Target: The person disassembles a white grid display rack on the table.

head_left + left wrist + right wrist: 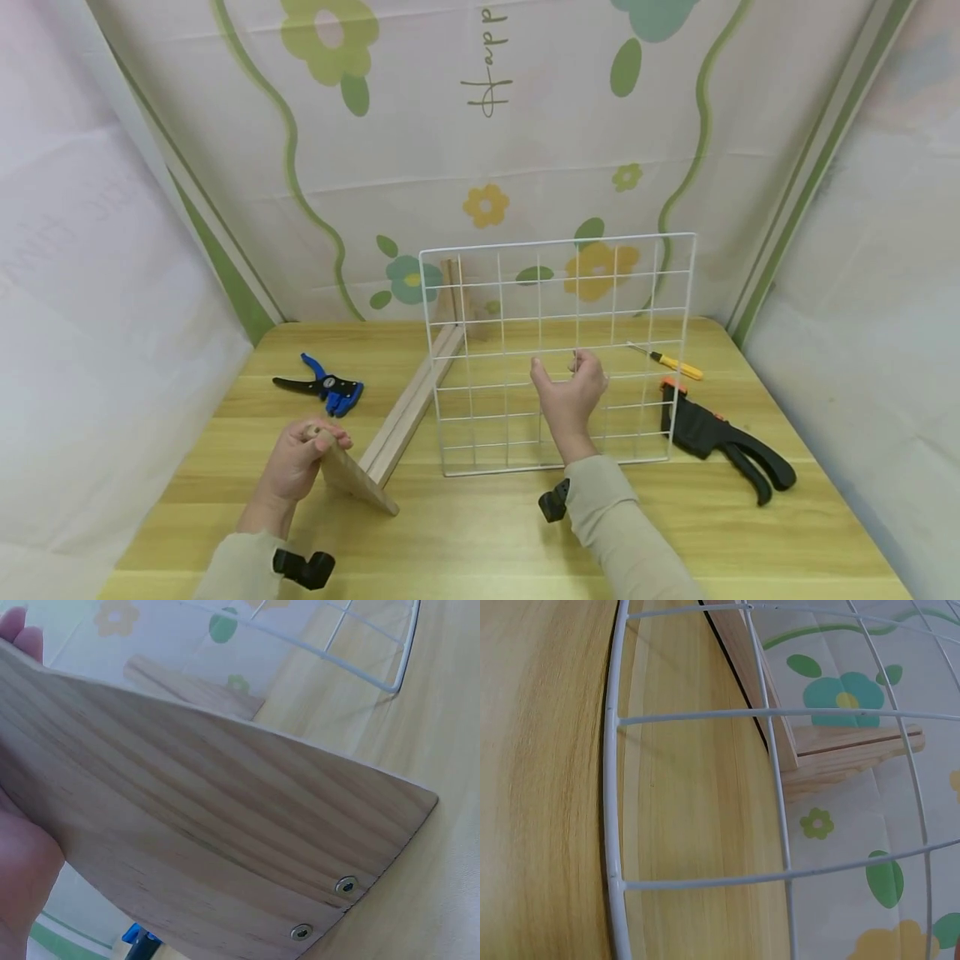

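Near the front left, my left hand (294, 462) grips the top of an upright wooden end panel (356, 477). The panel joins a long grooved wooden rail (412, 404) running back to a second upright panel (448, 292). Two metal screws (346, 886) sit in the near panel's lower edge in the left wrist view. Right of the rail, a white wire grid (444, 417) stands upright on the table, with my right hand (572, 404) at its middle, fingers curled at the wires. The right wrist view shows the grid's bottom bar (609, 795), the hand itself out of sight.
Blue-and-black wire strippers (330, 385) lie on the table at left. To the right are a yellow-handled screwdriver (678, 365) and a black pistol-grip tool (720, 437), partly behind the grid. Floral fabric walls (405, 175) enclose the table's back and sides.
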`<state>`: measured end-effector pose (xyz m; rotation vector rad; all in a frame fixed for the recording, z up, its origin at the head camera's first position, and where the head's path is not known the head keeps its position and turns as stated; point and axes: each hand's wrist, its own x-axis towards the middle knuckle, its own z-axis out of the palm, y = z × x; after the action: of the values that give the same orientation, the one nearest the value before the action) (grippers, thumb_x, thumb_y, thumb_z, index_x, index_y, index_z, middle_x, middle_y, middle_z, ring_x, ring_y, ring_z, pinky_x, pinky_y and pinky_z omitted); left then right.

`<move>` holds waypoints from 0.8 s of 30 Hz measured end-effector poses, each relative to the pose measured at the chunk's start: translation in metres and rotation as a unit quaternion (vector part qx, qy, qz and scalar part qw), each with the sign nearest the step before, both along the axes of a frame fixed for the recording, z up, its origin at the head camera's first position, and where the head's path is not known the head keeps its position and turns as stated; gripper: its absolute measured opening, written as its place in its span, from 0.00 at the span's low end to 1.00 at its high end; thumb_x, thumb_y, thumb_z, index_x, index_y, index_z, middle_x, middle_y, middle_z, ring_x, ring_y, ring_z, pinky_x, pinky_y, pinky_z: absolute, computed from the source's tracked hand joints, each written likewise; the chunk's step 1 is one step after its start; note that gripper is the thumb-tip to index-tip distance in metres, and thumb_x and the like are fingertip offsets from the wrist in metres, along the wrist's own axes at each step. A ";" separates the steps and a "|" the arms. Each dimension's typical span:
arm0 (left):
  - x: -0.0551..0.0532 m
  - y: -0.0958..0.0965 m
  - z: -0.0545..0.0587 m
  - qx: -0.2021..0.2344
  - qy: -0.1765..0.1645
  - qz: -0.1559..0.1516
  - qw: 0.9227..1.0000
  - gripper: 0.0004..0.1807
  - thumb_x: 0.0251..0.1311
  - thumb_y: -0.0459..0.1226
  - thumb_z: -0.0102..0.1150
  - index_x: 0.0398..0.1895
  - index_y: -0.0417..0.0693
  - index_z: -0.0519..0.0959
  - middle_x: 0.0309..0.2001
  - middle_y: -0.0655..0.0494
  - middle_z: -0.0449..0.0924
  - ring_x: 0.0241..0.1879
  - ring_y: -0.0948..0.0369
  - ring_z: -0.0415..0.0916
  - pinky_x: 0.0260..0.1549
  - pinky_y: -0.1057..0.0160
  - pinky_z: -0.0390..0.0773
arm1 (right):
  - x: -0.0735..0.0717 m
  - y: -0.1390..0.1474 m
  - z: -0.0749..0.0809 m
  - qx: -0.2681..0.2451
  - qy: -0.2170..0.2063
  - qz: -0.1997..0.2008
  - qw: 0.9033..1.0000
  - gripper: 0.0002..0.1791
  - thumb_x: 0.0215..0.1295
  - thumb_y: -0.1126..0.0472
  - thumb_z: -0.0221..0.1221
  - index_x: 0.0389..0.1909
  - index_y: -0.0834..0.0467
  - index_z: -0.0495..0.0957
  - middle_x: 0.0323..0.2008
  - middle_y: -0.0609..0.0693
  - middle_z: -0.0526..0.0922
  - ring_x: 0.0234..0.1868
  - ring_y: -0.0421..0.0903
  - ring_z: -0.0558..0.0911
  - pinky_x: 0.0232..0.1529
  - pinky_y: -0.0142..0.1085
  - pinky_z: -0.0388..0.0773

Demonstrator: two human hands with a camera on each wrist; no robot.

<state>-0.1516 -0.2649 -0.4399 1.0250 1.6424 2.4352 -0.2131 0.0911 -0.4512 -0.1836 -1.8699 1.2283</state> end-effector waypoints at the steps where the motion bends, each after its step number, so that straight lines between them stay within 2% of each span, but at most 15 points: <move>1: 0.001 0.001 0.000 0.001 -0.005 0.006 1.000 0.10 0.64 0.33 0.51 0.38 0.49 0.83 0.39 0.60 0.84 0.38 0.66 0.81 0.42 0.69 0.77 | -0.002 0.000 -0.001 0.002 -0.001 0.002 1.000 0.27 0.45 0.56 0.68 0.39 0.65 0.66 0.29 0.57 0.65 0.32 0.49 0.62 0.45 0.48 0.53; 8: 0.008 0.005 0.000 -0.002 -0.003 0.055 0.998 0.09 0.63 0.33 0.53 0.35 0.50 0.83 0.35 0.61 0.84 0.36 0.66 0.82 0.41 0.70 0.77 | -0.015 0.000 -0.009 0.023 -0.032 0.023 0.999 0.28 0.46 0.53 0.68 0.41 0.64 0.66 0.30 0.53 0.66 0.34 0.50 0.63 0.42 0.43 0.54; 13: 0.013 0.010 -0.001 0.011 0.006 0.088 0.996 0.09 0.62 0.32 0.53 0.35 0.48 0.83 0.35 0.59 0.83 0.35 0.65 0.82 0.41 0.70 0.76 | -0.025 0.002 -0.016 0.046 -0.034 0.033 0.998 0.29 0.47 0.53 0.68 0.42 0.65 0.66 0.29 0.52 0.65 0.32 0.50 0.64 0.44 0.44 0.56; 17: 0.016 0.013 -0.001 0.009 -0.002 0.115 0.993 0.08 0.61 0.32 0.53 0.35 0.48 0.83 0.35 0.59 0.83 0.35 0.66 0.82 0.42 0.71 0.75 | -0.030 0.002 -0.018 0.057 -0.044 0.035 0.997 0.30 0.47 0.52 0.68 0.43 0.66 0.67 0.29 0.52 0.66 0.31 0.50 0.65 0.46 0.46 0.57; 24: 0.018 0.017 -0.001 -0.011 -0.019 0.139 0.990 0.08 0.61 0.34 0.53 0.35 0.53 0.83 0.35 0.64 0.83 0.36 0.68 0.81 0.46 0.73 0.72 | -0.038 0.003 -0.023 0.063 -0.079 0.040 0.994 0.32 0.49 0.50 0.67 0.45 0.68 0.67 0.31 0.55 0.68 0.33 0.52 0.66 0.46 0.46 0.57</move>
<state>-0.1333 -0.2478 -0.4410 0.7874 1.9106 2.5738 -0.2508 0.0944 -0.4742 -0.1423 -2.1037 1.1739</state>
